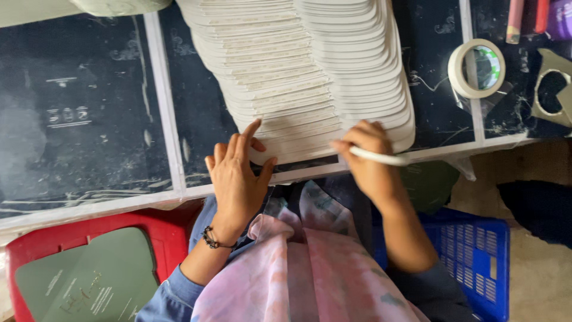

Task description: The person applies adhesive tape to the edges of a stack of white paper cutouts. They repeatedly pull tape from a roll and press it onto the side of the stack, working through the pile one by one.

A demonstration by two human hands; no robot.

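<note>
A long overlapping stack of white, rounded card pieces (310, 65) lies fanned out on the dark table (89, 113), running from the far edge down to the near edge. My left hand (237, 179) rests flat on the nearest piece at the stack's lower left, fingers spread. My right hand (370, 162) presses on the stack's lower right corner and grips a thin white stick (381, 157) that points to the right.
A roll of white tape (476, 68) lies on the table at the right. A red crate (83, 268) holding green printed cards sits at lower left, and a blue crate (476, 262) at lower right. Pale strips (164, 101) divide the table surface.
</note>
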